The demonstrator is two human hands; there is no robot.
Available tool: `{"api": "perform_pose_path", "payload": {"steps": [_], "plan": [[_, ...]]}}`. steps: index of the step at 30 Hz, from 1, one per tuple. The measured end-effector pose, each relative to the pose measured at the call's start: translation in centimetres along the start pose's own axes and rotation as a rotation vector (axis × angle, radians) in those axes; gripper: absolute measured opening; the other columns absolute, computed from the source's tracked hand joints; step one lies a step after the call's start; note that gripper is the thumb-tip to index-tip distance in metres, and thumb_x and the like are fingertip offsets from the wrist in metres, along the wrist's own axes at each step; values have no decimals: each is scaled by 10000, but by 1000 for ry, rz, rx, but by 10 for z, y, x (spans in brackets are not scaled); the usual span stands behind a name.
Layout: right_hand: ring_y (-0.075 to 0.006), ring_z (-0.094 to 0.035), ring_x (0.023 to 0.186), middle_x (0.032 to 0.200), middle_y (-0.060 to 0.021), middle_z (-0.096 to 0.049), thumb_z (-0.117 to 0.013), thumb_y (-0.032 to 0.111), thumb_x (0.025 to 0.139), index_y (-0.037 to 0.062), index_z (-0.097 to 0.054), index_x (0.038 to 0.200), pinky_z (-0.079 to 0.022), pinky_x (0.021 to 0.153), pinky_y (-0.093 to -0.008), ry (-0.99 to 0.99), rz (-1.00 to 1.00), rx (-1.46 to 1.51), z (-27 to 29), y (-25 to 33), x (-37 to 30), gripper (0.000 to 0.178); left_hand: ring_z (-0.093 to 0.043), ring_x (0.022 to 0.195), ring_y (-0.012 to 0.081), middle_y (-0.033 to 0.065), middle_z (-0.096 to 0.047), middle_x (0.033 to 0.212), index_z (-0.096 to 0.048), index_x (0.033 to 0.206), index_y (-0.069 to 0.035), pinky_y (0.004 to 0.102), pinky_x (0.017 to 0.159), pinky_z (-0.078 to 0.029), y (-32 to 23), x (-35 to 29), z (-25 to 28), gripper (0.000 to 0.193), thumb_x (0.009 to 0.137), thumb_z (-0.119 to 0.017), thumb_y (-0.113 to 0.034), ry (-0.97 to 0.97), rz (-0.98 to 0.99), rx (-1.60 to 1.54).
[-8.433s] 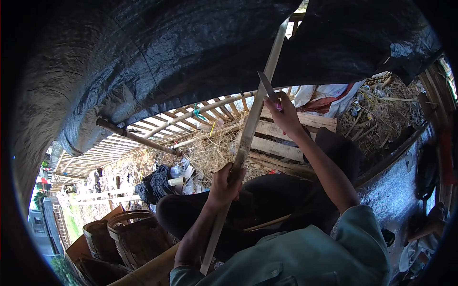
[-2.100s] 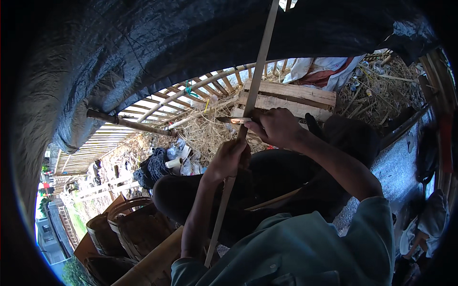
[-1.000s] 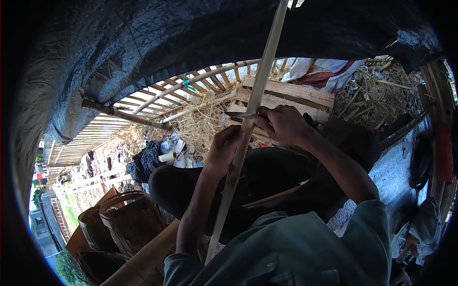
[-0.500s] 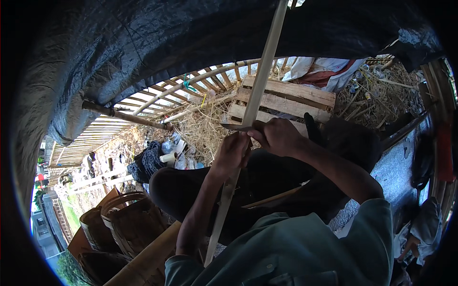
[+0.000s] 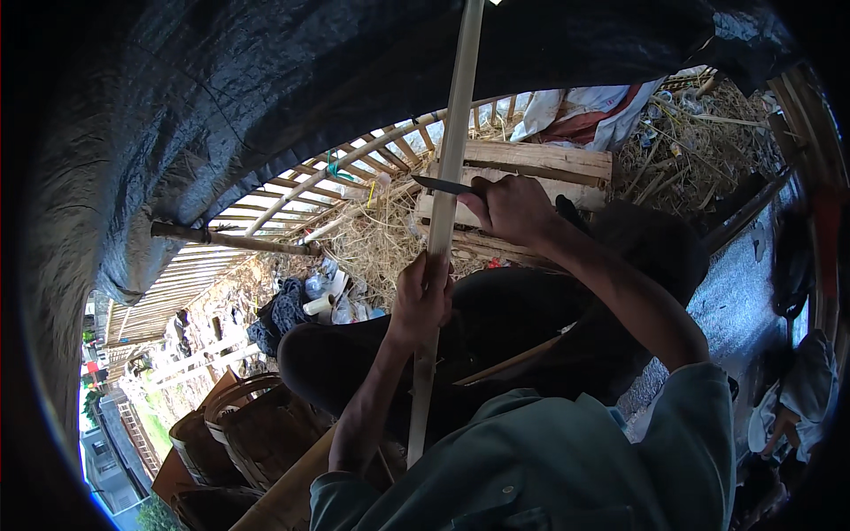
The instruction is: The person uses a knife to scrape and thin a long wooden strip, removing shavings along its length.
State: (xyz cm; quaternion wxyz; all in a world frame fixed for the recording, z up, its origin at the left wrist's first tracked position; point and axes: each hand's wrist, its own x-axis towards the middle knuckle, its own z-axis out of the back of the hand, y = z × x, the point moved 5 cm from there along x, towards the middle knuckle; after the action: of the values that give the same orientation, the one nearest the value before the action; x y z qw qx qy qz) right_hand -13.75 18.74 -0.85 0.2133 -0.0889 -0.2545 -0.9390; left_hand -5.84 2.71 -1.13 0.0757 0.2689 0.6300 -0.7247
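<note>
A long, pale strip of split bamboo (image 5: 457, 106) runs nearly upright past my lap, its top reaching the upper edge of the picture. My left hand (image 5: 422, 299) is wrapped round it above my knees. Higher up, my right hand (image 5: 516, 210) grips a knife (image 5: 438, 185) whose handle is hidden in the fist. The dark blade lies across the strip and points left; whether it touches the surface I cannot tell. A gap of bare strip separates the two hands.
Wooden slats (image 5: 531, 164) lie beyond my hands, with straw (image 5: 390, 221) beside them. Woven baskets (image 5: 261, 429) and a thick bamboo pole (image 5: 288, 487) are at lower left. A dark tarp (image 5: 239, 97) hangs overhead, near a bamboo slat fence (image 5: 354, 159). Another person's hand (image 5: 781, 429) shows at far right.
My right hand has moved the knife up the strip, away from my left hand; earlier the hands were together. The strip now stands more upright, and the whole view has shifted slightly.
</note>
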Motion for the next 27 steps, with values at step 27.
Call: {"api": "perform_pose_path", "payload": {"steps": [27], "plan": [[-313,-575,452,491,-142,-538,-460,398,908,19,-582,805,-457,438,-389,140,134,201,1,59,-5,412,-285,390,73,-41,-294,493,-473,742,-100,224,376,-225,13,18,13,449,962,-158,-333,73,157,-264]]}}
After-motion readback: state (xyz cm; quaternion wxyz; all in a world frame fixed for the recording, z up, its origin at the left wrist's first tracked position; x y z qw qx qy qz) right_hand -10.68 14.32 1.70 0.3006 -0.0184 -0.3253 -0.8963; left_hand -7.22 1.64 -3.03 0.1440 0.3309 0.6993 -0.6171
